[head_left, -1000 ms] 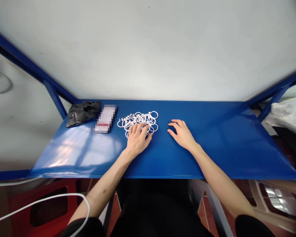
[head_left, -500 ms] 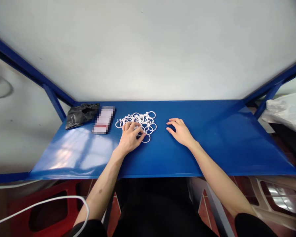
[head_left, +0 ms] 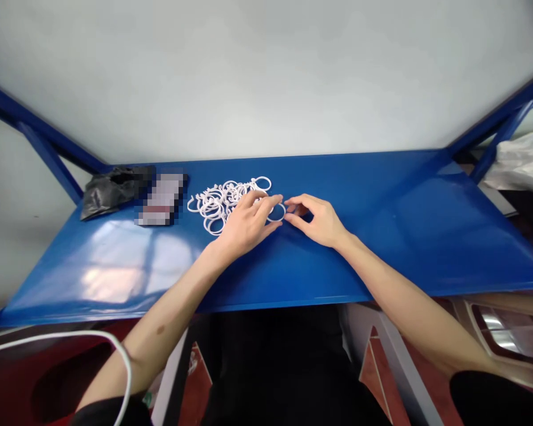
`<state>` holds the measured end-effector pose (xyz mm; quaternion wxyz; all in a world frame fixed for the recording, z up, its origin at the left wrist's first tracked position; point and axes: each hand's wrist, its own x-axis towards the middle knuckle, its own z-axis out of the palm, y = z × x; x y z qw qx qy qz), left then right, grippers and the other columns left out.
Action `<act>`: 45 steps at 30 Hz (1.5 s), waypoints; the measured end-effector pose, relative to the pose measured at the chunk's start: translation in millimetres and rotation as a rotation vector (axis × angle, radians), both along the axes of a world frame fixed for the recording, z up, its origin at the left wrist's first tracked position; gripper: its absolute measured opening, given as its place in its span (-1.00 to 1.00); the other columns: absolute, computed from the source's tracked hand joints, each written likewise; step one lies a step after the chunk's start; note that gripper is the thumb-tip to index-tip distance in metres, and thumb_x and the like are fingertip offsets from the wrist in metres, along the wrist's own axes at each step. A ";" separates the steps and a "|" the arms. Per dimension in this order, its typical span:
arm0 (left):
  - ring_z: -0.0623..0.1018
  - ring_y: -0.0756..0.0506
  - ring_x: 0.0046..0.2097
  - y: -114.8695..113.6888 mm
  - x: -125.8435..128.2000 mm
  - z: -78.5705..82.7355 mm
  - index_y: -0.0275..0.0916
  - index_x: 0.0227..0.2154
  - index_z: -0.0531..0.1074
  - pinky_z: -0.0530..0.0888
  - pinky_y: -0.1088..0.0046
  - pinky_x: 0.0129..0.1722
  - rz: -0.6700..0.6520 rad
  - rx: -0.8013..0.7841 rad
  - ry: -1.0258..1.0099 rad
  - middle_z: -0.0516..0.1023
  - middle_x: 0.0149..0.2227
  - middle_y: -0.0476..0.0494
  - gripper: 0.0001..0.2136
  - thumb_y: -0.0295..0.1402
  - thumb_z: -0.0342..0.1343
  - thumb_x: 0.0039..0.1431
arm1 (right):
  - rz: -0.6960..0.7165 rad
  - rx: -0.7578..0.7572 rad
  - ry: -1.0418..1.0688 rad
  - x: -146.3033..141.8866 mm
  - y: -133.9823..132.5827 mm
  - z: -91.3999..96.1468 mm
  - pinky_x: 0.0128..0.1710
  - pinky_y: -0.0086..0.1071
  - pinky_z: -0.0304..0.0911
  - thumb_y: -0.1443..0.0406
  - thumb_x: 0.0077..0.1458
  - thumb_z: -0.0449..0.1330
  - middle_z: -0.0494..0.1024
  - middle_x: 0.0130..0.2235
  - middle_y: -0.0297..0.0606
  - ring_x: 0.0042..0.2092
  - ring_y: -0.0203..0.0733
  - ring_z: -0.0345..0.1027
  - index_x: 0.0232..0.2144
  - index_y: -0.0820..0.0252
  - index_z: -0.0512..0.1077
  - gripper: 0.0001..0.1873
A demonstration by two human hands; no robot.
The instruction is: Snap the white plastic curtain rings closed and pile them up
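Observation:
Between my two hands lies one white plastic ring [head_left: 276,220], like a curtain ring; part of it is hidden by my left fingers. My left hand [head_left: 247,223] has its thumb and forefinger curved round the ring's left side. At the ring's right edge are the fingertips of my right hand [head_left: 316,219], thumb and forefinger a little apart; I see no firm grip there. Left of and behind my left hand spreads a loose pile of white rings [head_left: 213,207] with small eyelets, partly covered by the hand.
The blue table [head_left: 404,225] meets a pale wall [head_left: 266,77] at its back. At the left lie a black plastic bag [head_left: 109,192] and a blurred-out phone-like object [head_left: 162,198]. A white cable [head_left: 71,334] crosses by my left arm. A white bag [head_left: 522,160] is at the far right.
My left hand has moved right from the pile with a ring between its fingers. My right hand has come left to meet it. The view has shifted slightly.

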<state>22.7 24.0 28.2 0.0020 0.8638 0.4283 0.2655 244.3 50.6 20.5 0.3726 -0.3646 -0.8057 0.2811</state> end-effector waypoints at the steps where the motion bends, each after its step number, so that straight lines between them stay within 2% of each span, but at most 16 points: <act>1: 0.50 -0.25 0.12 5.8 4.8 3.3 -0.20 0.18 0.32 0.46 0.05 0.14 -0.017 -0.001 0.003 0.57 0.07 -0.23 -0.62 -0.26 0.12 0.35 | -0.015 -0.004 0.012 -0.8 -0.7 -0.5 -0.21 -0.23 0.46 0.10 0.26 0.22 0.61 -0.21 -0.27 -0.30 -0.18 0.49 -0.12 0.09 0.47 -0.75; 4: 0.54 -0.20 0.10 20.9 18.7 5.7 -0.19 0.18 0.30 0.51 0.09 0.13 -0.083 0.021 -0.027 0.56 0.10 -0.22 -0.65 -0.30 0.06 0.39 | -0.088 -0.015 0.080 -1.6 1.2 -5.4 -0.26 -0.26 0.46 0.14 0.27 0.19 0.61 -0.27 -0.31 -0.36 -0.21 0.49 -0.09 0.09 0.40 -0.77; 7: 0.53 -0.15 0.16 27.0 30.5 -2.0 -0.18 0.23 0.23 0.52 0.16 0.16 -0.111 0.068 -0.136 0.48 0.20 -0.24 -0.65 -0.37 -0.02 0.43 | -0.144 -0.030 0.174 -2.8 5.6 -9.9 -0.28 -0.27 0.46 0.17 0.29 0.16 0.58 -0.30 -0.34 -0.36 -0.22 0.49 0.01 0.05 0.31 -0.73; 9: 0.53 -0.13 0.17 24.7 35.0 -7.7 -0.16 0.28 0.15 0.54 0.23 0.15 -0.094 0.057 -0.246 0.36 0.30 -0.27 -0.59 -0.38 0.00 0.42 | -0.155 -0.041 0.221 -4.1 7.7 -11.2 -0.29 -0.29 0.47 0.19 0.30 0.15 0.55 -0.32 -0.37 -0.37 -0.23 0.49 0.03 0.04 0.30 -0.72; 11: 0.58 -0.11 0.11 19.4 35.7 -10.7 -0.16 0.30 0.10 0.57 0.27 0.10 -0.029 0.014 -0.361 0.34 0.31 -0.30 -0.52 -0.37 0.06 0.39 | -0.165 -0.063 0.251 -5.3 8.5 -11.5 -0.31 -0.32 0.47 0.20 0.30 0.14 0.50 -0.36 -0.40 -0.39 -0.26 0.48 0.03 0.04 0.32 -0.73; 13: 0.62 -0.12 0.04 14.5 33.0 -11.0 -0.16 0.27 0.16 0.59 0.25 0.05 0.074 -0.012 -0.436 0.48 0.19 -0.26 -0.53 -0.36 0.11 0.36 | -0.180 -0.083 0.267 -5.9 8.1 -11.3 -0.34 -0.35 0.47 0.19 0.31 0.14 0.47 -0.39 -0.43 -0.42 -0.29 0.46 0.03 0.04 0.34 -0.74; 15: 0.63 -0.12 -0.01 12.2 29.1 -10.2 -0.16 0.13 0.33 0.58 0.23 0.04 0.141 -0.024 -0.439 0.62 -0.02 -0.16 -0.67 -0.36 0.13 0.34 | -0.185 -0.090 0.264 -5.5 7.0 -11.3 -0.36 -0.38 0.47 0.19 0.32 0.14 0.44 -0.42 -0.46 -0.44 -0.31 0.46 0.03 0.04 0.36 -0.73; 17: 0.63 -0.12 -0.05 12.9 26.2 -9.9 -0.16 -0.04 0.45 0.57 0.25 0.02 0.163 -0.050 -0.444 0.66 -0.17 -0.09 -0.83 -0.34 0.15 0.33 | -0.173 -0.088 0.251 -4.9 5.4 -11.5 -0.35 -0.39 0.47 0.18 0.32 0.14 0.44 -0.43 -0.46 -0.44 -0.32 0.47 0.02 0.05 0.39 -0.75; 20: 0.65 -0.09 -0.12 16.6 25.2 -11.7 -0.17 -0.15 0.52 0.58 0.29 -0.02 0.171 -0.156 -0.550 0.65 -0.18 -0.09 -0.88 -0.30 0.18 0.31 | -0.153 -0.096 0.238 -4.8 3.1 -12.2 -0.34 -0.39 0.48 0.18 0.33 0.14 0.45 -0.42 -0.45 -0.42 -0.32 0.49 0.00 0.05 0.42 -0.76; 25: 0.68 -0.11 -0.16 17.7 26.8 -12.1 -0.18 -0.13 0.57 0.60 0.32 -0.09 0.190 -0.402 -0.740 0.66 -0.14 -0.14 -0.81 -0.24 0.22 0.27 | -0.138 -0.109 0.231 -6.8 -1.7 -11.4 -0.34 -0.38 0.50 0.19 0.32 0.16 0.52 -0.36 -0.38 -0.37 -0.29 0.52 -0.02 0.07 0.46 -0.77; 28: 0.67 -0.10 -0.14 13.5 27.6 -6.8 -0.16 -0.15 0.59 0.58 0.31 -0.04 0.202 -0.439 -0.754 0.66 -0.14 -0.12 -0.84 -0.26 0.22 0.27 | -0.107 -0.111 0.224 -6.8 -4.9 -9.1 -0.31 -0.36 0.52 0.20 0.32 0.17 0.61 -0.26 -0.30 -0.31 -0.26 0.55 -0.05 0.08 0.50 -0.79; 31: 0.65 -0.09 -0.14 9.8 28.2 -2.3 -0.14 -0.21 0.63 0.57 0.33 -0.05 0.208 -0.385 -0.730 0.67 -0.17 -0.08 -0.89 -0.32 0.23 0.26 | -0.090 -0.167 0.250 -5.8 -6.3 -7.4 -0.32 -0.35 0.53 0.19 0.32 0.18 0.63 -0.27 -0.30 -0.33 -0.27 0.55 -0.08 0.08 0.52 -0.80; 37: 0.64 -0.05 -0.22 9.5 28.6 -4.3 -0.13 -0.16 0.64 0.57 0.40 -0.16 0.192 -0.240 -0.663 0.66 -0.23 -0.07 -0.85 -0.41 0.24 0.25 | -0.079 -0.300 0.346 -4.2 -5.7 -10.4 -0.35 -0.33 0.53 0.13 0.27 0.25 0.64 -0.27 -0.30 -0.36 -0.27 0.53 -0.14 0.09 0.56 -0.78; 45: 0.64 0.01 -0.26 4.3 31.0 -10.6 -0.18 -0.05 0.55 0.56 0.52 -0.24 0.117 0.055 -0.536 0.65 -0.28 -0.04 -0.77 -0.53 0.11 0.32 | -0.034 -0.429 0.486 -8.8 -13.4 -8.8 -0.38 -0.31 0.51 0.12 0.18 0.34 0.60 -0.37 -0.32 -0.44 -0.31 0.45 -0.21 0.15 0.59 -0.76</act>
